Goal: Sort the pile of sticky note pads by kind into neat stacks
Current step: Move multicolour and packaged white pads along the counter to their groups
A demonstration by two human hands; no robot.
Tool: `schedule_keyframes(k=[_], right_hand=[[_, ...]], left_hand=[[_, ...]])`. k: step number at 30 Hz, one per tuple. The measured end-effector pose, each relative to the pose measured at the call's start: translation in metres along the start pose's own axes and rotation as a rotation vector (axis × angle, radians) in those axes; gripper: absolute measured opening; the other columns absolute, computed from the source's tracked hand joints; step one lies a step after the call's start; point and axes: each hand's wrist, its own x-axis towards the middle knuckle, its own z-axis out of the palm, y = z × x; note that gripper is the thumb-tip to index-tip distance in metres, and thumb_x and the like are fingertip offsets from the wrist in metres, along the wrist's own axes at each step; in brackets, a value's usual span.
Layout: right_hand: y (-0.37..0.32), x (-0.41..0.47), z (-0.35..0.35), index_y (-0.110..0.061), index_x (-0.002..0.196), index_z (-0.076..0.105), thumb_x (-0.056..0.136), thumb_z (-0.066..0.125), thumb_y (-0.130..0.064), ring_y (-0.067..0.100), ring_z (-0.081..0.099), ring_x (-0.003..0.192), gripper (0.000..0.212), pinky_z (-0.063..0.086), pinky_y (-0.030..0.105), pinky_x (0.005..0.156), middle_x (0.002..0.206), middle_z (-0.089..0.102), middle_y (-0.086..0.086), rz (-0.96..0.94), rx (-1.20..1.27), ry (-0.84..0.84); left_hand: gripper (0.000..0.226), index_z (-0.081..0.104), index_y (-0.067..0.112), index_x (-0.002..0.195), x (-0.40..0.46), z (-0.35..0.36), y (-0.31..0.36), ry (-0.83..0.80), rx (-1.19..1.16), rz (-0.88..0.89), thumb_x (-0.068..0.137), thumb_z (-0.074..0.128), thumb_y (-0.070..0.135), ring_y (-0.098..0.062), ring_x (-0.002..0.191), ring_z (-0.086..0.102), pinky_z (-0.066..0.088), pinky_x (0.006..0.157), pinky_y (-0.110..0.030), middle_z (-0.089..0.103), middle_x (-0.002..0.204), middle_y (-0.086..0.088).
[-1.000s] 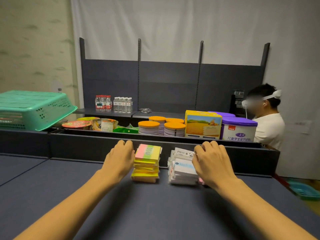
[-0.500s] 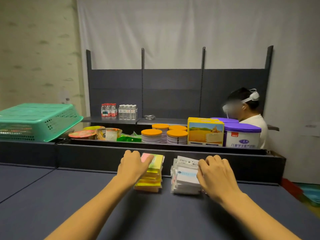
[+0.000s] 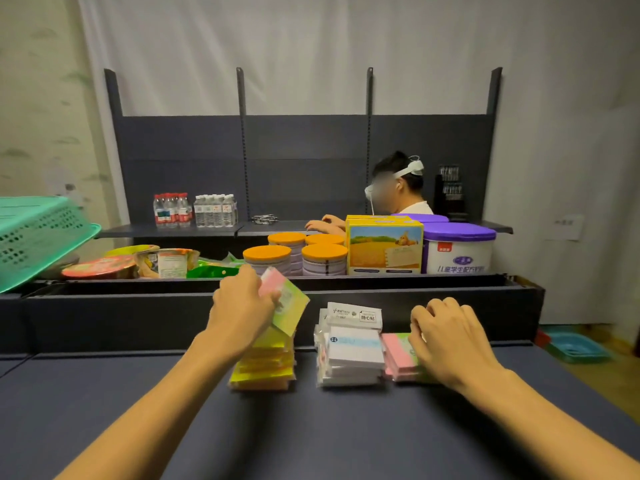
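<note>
On the dark table (image 3: 311,427) stands a stack of yellow and orange sticky note pads (image 3: 265,365). My left hand (image 3: 242,306) grips a pink and green pad (image 3: 289,303), tilted and lifted above that stack. To the right is a stack of white wrapped pads (image 3: 351,355), with one white pad leaning at the back. Beside it lies a low pink and green stack (image 3: 398,358). My right hand (image 3: 450,337) rests on that low stack with its fingers curled over the top pad.
A dark raised ledge (image 3: 138,317) runs behind the stacks. Beyond it are orange-lidded tins (image 3: 323,258), a yellow box (image 3: 384,245), a purple-lidded tub (image 3: 459,249) and food packets. A green basket (image 3: 34,237) sits at the left. A person with a headset (image 3: 398,188) is at the far shelf.
My left hand has lifted the top pink and green pad off the yellow stack and tilted it. My right hand moved right, off the white stack, baring a pink and green stack.
</note>
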Motion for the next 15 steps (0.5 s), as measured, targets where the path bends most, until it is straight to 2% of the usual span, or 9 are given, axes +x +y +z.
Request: schedule_keyframes(k=[2, 4, 10, 15], right_hand=[[0.014, 0.001, 0.005, -0.024, 0.11, 0.057, 0.096, 0.04, -0.038, 0.015, 0.051, 0.098, 0.027, 0.04, 0.029, 0.082, 0.109, 0.059, -0.002, 0.011, 0.025, 0.011], [0.031, 0.001, 0.009, -0.024, 0.109, 0.058, 0.095, 0.041, -0.038, 0.016, 0.052, 0.098, 0.027, 0.041, 0.029, 0.081, 0.108, 0.06, -0.002, 0.022, 0.048, 0.012], [0.083, 0.0, 0.016, -0.024, 0.105, 0.06, 0.094, 0.044, -0.036, 0.016, 0.054, 0.095, 0.023, 0.042, 0.029, 0.079, 0.101, 0.062, -0.004, 0.001, 0.112, 0.054], [0.101, 0.0, 0.018, -0.026, 0.11, 0.056, 0.096, 0.04, -0.037, 0.014, 0.053, 0.099, 0.024, 0.041, 0.027, 0.084, 0.106, 0.06, -0.005, -0.038, 0.14, 0.032]], left_hand=[[0.022, 0.05, 0.009, 0.091, -0.004, 0.001, 0.012, 0.073, -0.058, 0.035, 0.091, 0.058, 0.03, -0.024, 0.08, 0.049, 0.034, 0.064, -0.033, 0.055, 0.089, -0.007], [0.022, 0.048, 0.011, 0.09, -0.01, 0.009, 0.026, 0.1, -0.087, 0.054, 0.093, 0.055, 0.032, -0.024, 0.08, 0.049, 0.033, 0.065, -0.033, 0.053, 0.085, -0.004], [0.023, 0.05, 0.008, 0.1, -0.031, 0.044, 0.063, 0.12, -0.127, 0.002, 0.095, 0.052, 0.031, -0.038, 0.094, 0.057, 0.043, 0.075, -0.041, 0.064, 0.1, -0.017], [0.023, 0.047, 0.008, 0.105, -0.047, 0.059, 0.081, 0.1, -0.116, -0.064, 0.097, 0.049, 0.03, -0.037, 0.094, 0.058, 0.047, 0.08, -0.045, 0.064, 0.102, -0.018]])
